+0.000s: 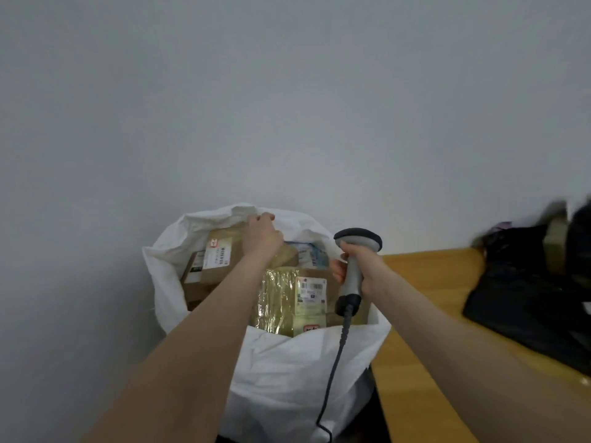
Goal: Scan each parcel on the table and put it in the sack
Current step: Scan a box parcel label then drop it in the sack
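Observation:
A white sack (pixel 287 362) stands open on the floor to the left of the wooden table (pixel 425 298), filled with several cardboard parcels. A tape-wrapped parcel (pixel 287 302) with a white label lies on top at the front. Behind it sits a brown box (pixel 217 257) with a label. My left hand (pixel 262 235) reaches into the sack's far side, fingers curled over a parcel's top edge by the sack's back rim. My right hand (pixel 355 266) grips a grey handheld scanner (pixel 355 251) over the sack's right edge, and its cable hangs down in front.
Dark plastic-wrapped parcels (pixel 527 282) lie blurred on the table at the right. A plain grey wall fills the view behind the sack. The scanner's black cable (pixel 332 372) trails down across the sack's front.

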